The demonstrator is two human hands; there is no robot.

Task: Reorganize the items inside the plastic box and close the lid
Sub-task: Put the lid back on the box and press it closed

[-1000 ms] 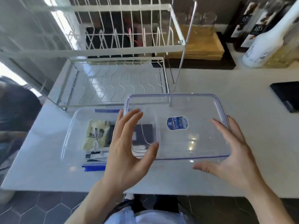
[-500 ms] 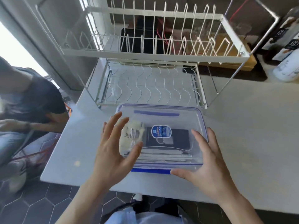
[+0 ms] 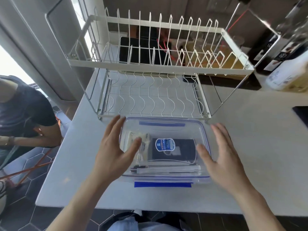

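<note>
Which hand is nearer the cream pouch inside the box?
Left. The left hand lies over the lid right above the cream pouch; the right hand is at the box's opposite end.

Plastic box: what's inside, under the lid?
Through the clear lid: a dark flat pouch, a cream packet, white cable, flat packets at front. Left hand covers part; anything beneath is hidden.

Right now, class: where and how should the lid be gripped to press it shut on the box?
Probably at its two short edges, one hand from each side. The lid lies flat on the box, wide across, and the left hand and right hand flank it already, palms inward, thumbs over the top.
</note>
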